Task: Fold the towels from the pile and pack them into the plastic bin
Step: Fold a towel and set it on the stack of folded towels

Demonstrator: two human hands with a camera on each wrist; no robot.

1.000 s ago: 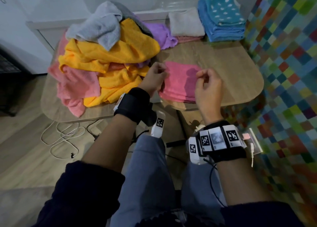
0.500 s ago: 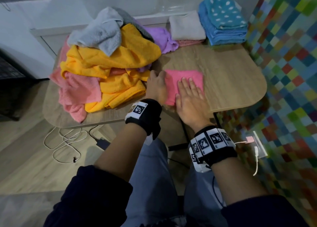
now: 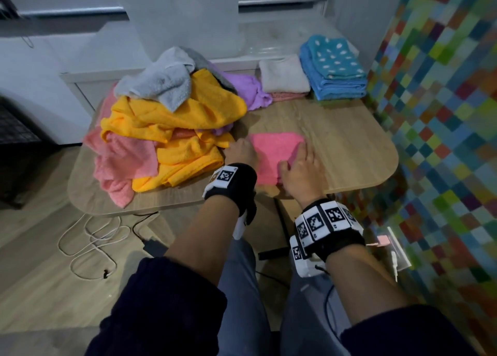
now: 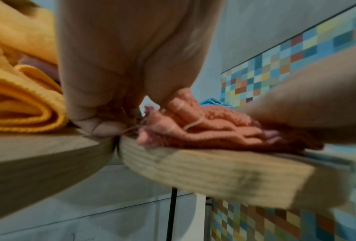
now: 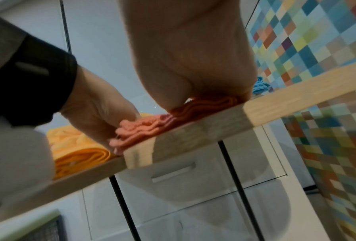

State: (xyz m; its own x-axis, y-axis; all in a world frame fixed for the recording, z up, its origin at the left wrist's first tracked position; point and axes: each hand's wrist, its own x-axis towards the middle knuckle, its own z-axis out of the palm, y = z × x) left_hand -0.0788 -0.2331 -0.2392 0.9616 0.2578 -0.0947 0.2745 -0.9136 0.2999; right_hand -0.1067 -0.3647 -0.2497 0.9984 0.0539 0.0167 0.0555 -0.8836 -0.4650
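A folded pink towel [image 3: 271, 154] lies near the front edge of the wooden table [image 3: 344, 145]. My left hand [image 3: 240, 151] holds its left edge, fingers curled down at the table and thumb on the cloth [image 4: 214, 124]. Gripping the right edge is my right hand [image 3: 298, 164], thumb on top; that side is slightly lifted. The right wrist view shows the towel's stacked layers [image 5: 152, 128] under the palm [image 5: 193, 65]. The unfolded pile [image 3: 174, 119] of yellow, pink, grey and purple towels sits just left. A pale translucent plastic bin [image 3: 185, 24] stands behind the table.
Folded towels sit at the table's back right: a blue stack [image 3: 333, 67] and a white one [image 3: 285, 74] on a pink one. A mosaic-tiled wall [image 3: 443, 113] runs close on the right. White cables [image 3: 88, 237] lie on the floor at left.
The towel, held up a second ago, was laid down and flattened under my right palm. Now the right hand has slid to its right edge and taken hold; the left stays at the left edge.
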